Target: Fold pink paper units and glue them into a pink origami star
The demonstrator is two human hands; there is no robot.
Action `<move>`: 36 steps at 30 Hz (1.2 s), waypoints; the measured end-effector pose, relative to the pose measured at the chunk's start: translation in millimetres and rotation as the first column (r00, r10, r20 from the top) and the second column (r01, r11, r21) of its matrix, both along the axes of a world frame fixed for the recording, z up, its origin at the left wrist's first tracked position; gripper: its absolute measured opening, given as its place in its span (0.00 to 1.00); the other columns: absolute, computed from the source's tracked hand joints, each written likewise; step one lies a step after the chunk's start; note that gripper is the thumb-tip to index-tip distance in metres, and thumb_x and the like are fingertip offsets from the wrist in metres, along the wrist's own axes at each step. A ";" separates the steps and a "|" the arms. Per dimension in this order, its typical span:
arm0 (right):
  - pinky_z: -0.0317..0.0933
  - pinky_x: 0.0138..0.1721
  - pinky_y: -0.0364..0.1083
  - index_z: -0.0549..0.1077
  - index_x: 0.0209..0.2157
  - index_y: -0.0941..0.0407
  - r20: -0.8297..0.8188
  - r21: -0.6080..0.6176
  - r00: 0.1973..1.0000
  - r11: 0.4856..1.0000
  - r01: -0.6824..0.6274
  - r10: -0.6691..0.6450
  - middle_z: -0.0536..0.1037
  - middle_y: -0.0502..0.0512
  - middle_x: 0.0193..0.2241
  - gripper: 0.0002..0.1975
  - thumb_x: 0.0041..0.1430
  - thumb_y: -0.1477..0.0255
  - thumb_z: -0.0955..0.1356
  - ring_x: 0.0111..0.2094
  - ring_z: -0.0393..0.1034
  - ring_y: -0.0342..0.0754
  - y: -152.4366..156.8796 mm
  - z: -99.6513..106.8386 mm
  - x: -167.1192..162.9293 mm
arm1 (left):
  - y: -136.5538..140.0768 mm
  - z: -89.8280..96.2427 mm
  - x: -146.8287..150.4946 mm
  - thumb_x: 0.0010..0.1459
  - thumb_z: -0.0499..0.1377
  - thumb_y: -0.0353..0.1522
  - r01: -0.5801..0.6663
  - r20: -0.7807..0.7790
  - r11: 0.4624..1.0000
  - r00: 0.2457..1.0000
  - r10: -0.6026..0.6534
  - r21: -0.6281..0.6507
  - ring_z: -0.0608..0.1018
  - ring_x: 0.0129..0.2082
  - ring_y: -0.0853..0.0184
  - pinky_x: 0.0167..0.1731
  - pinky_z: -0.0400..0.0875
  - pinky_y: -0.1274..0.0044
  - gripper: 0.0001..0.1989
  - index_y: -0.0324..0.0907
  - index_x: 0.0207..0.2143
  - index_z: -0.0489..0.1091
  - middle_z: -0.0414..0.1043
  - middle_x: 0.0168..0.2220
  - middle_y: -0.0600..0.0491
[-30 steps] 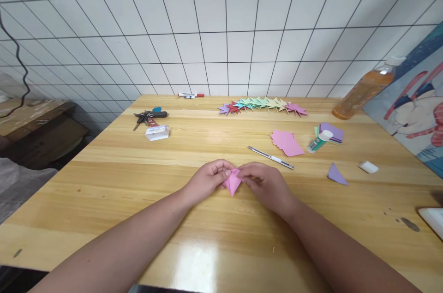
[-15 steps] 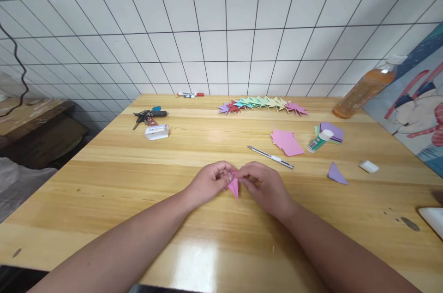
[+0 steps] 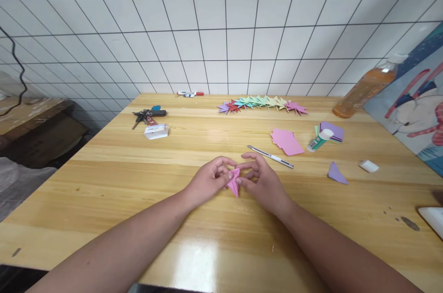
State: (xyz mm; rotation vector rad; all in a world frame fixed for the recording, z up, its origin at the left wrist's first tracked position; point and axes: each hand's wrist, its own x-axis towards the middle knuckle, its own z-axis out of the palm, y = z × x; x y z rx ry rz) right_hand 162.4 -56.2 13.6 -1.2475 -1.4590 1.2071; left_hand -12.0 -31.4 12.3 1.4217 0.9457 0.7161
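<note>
Between my two hands is a small folded piece of pink origami paper (image 3: 234, 182), its narrow point facing me. My left hand (image 3: 212, 176) grips its left side, thumb on top. On the other side my right hand (image 3: 262, 181) has its thumb on the paper's right edge, with the index finger raised and arched above it. Just beyond my hands lies a slim utility knife (image 3: 271, 156). Past the knife rests a fanned stack of pink paper sheets (image 3: 287, 141).
A row of colourful folded paper pieces (image 3: 261, 103) runs along the back. To the right are a glue stick (image 3: 320, 140), coloured paper (image 3: 335, 132), a purple folded triangle (image 3: 337, 173), an eraser (image 3: 368, 166) and a bottle (image 3: 368, 85). Keys (image 3: 148, 115) and a small box (image 3: 156, 131) lie left.
My right fingers have opened from a pinch at the paper's top; the index finger has lifted and the thumb has shifted onto the right edge. My left hand keeps its hold.
</note>
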 end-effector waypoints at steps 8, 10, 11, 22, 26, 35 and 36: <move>0.64 0.32 0.42 0.74 0.31 0.52 0.257 0.231 0.966 0.970 -0.075 0.014 0.77 0.49 0.31 0.05 0.53 0.74 0.66 0.32 0.71 0.43 -0.6 -1.8 3.5 | 0.5 0.0 0.2 0.54 0.58 0.37 -0.019 0.038 0.999 0.999 0.021 -0.036 0.73 0.24 0.72 0.26 0.66 0.80 0.12 0.39 0.37 0.65 0.72 0.26 0.54; 0.64 0.30 0.41 0.73 0.32 0.52 0.273 0.205 0.962 0.977 -0.056 -0.002 0.77 0.48 0.30 0.05 0.53 0.73 0.65 0.29 0.71 0.43 -0.7 -1.1 5.1 | 0.4 0.9 0.0 0.53 0.59 0.37 -0.024 0.045 0.998 0.999 0.027 -0.053 0.73 0.25 0.72 0.26 0.66 0.80 0.11 0.39 0.35 0.66 0.71 0.26 0.54; 0.64 0.28 0.41 0.73 0.32 0.52 0.281 0.193 0.960 0.979 -0.062 0.005 0.77 0.48 0.29 0.05 0.54 0.73 0.65 0.28 0.71 0.43 -0.9 -0.4 5.8 | 0.5 1.5 -0.1 0.53 0.59 0.36 -0.027 0.044 0.998 0.999 0.030 -0.061 0.73 0.25 0.72 0.26 0.66 0.80 0.10 0.38 0.34 0.67 0.71 0.26 0.54; 0.65 0.28 0.41 0.73 0.30 0.52 0.374 0.216 0.927 0.973 -0.085 -0.002 0.77 0.48 0.27 0.04 0.53 0.73 0.65 0.29 0.72 0.43 -0.5 2.9 6.6 | 4.1 0.3 -2.6 0.50 0.60 0.34 -0.037 0.085 0.994 0.995 0.046 -0.100 0.72 0.23 0.73 0.24 0.65 0.81 0.08 0.38 0.30 0.68 0.70 0.24 0.55; 0.66 0.29 0.41 0.71 0.36 0.51 0.308 0.212 0.951 0.976 -0.043 -0.025 0.78 0.48 0.30 0.08 0.53 0.74 0.65 0.32 0.73 0.44 -0.2 1.6 6.1 | 4.8 -1.7 -4.2 0.50 0.60 0.33 -0.034 0.070 0.995 0.997 0.041 -0.097 0.71 0.23 0.73 0.25 0.65 0.81 0.08 0.38 0.31 0.71 0.71 0.26 0.54; 0.64 0.27 0.40 0.74 0.33 0.52 0.305 0.210 0.952 0.977 -0.045 -0.021 0.78 0.48 0.28 0.06 0.52 0.73 0.66 0.28 0.72 0.42 0.2 1.5 5.1 | 4.3 -0.2 -3.7 0.52 0.59 0.34 -0.024 0.035 0.996 0.999 0.027 -0.086 0.71 0.25 0.72 0.27 0.66 0.80 0.08 0.38 0.32 0.71 0.71 0.27 0.53; 0.64 0.26 0.40 0.74 0.32 0.52 0.300 0.204 0.954 0.978 -0.038 -0.026 0.77 0.48 0.27 0.05 0.52 0.73 0.66 0.27 0.72 0.42 0.4 1.3 5.1 | 4.3 -0.1 -3.4 0.51 0.59 0.35 -0.022 0.038 0.996 0.999 0.025 -0.091 0.71 0.25 0.72 0.27 0.66 0.80 0.09 0.38 0.32 0.71 0.71 0.27 0.53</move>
